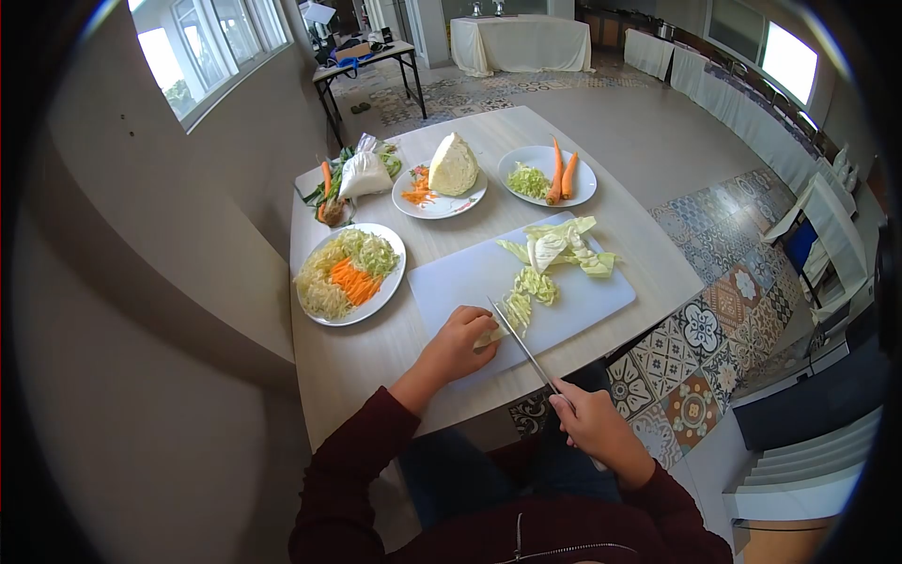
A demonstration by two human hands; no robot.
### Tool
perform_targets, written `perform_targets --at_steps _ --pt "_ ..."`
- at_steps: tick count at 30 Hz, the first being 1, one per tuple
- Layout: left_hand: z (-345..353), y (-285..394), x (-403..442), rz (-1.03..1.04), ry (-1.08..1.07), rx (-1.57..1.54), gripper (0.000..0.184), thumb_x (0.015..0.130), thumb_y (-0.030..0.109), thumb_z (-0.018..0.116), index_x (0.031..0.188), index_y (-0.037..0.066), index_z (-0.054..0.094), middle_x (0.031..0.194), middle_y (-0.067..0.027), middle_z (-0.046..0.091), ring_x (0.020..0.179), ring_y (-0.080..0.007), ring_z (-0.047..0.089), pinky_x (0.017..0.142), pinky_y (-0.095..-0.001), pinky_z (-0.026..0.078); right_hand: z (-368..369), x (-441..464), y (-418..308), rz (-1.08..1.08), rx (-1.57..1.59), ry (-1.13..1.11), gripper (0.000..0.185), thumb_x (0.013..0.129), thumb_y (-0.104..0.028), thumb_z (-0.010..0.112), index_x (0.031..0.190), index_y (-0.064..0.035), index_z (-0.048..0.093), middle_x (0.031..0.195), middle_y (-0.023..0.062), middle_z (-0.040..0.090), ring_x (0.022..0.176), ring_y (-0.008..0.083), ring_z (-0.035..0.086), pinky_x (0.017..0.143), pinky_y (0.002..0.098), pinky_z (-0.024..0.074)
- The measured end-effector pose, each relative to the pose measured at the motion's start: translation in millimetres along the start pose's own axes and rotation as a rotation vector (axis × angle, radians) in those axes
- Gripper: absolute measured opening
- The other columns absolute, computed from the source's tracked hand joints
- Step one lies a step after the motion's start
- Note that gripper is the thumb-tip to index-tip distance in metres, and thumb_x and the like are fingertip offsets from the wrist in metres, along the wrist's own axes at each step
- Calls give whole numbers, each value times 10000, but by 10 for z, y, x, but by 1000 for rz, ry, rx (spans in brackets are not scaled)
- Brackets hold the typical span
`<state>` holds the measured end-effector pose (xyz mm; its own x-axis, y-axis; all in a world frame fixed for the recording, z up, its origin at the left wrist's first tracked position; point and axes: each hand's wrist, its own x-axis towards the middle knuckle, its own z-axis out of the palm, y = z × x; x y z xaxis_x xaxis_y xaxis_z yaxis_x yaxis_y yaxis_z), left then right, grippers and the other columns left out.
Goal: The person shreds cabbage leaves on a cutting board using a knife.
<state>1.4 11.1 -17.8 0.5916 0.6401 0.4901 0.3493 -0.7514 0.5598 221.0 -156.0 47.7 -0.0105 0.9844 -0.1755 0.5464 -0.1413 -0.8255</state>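
Observation:
My right hand (594, 420) is wrapped round the handle of a kitchen knife (528, 354), its blade slanting up and left over the white cutting board (451, 282). The tip lies beside shredded cabbage (517, 308). With curled fingers, my left hand (462, 340) presses a small piece of cabbage (489, 336) on the board, just left of the blade. Another small heap of cut cabbage (536, 285) lies farther up. Loose cabbage leaves (564, 249) rest at the board's far right.
A plate (398, 274) of shredded vegetables stands at left. Behind the board are a plate (460, 207) with a cabbage wedge (454, 165) and a plate (587, 179) with carrots (564, 179). A white bag (365, 175) sits among vegetables at the back left, near the wall.

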Motion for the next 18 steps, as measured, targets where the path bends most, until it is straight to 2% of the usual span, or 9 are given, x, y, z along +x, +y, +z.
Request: perform_targets --at_steps 3,9,12,15,16,18 --pt "2 -11 -4 -2 -6 1 267 752 56 771 994 31 660 1089 -141 651 1053 -330 602 898 -397 517 -47 -22 -52 109 8 -42 353 953 -273 626 1002 75 655 582 202 616 491 295 655 510 369 504" --pt "7 -11 -4 -2 -10 1 257 755 53 762 989 36 657 1074 -136 649 1047 -328 600 896 -398 515 -59 104 329 189 -91 -157 448 934 -405 626 827 29 648 611 155 642 583 200 669 564 323 515" --pt "-3 0 -6 -6 -9 1 258 753 49 759 988 38 656 1069 -136 649 1045 -330 601 898 -398 515 -15 139 540 261 391 -313 435 952 -431 588 821 -19 636 643 92 623 584 153 608 550 290 487" --pt "-3 1 -1 -11 -10 0 259 752 49 757 990 39 655 1072 -137 648 1045 -331 601 899 -400 515 21 95 528 338 720 -409 361 978 -399 563 853 -63 613 653 31 578 551 118 540 503 256 443" --pt "0 1 1 -12 -12 -2 260 752 50 757 991 40 655 1074 -138 648 1046 -332 601 899 -400 515 28 97 551 377 776 -455 321 990 -369 553 910 -60 588 640 46 568 536 119 537 493 235 442" --pt "0 -9 2 -6 -18 -1 257 755 52 755 993 42 656 1082 -139 647 1054 -332 600 903 -401 514 36 105 586 397 956 -545 315 991 -368 560 920 -61 577 642 58 566 521 118 527 483 221 434"
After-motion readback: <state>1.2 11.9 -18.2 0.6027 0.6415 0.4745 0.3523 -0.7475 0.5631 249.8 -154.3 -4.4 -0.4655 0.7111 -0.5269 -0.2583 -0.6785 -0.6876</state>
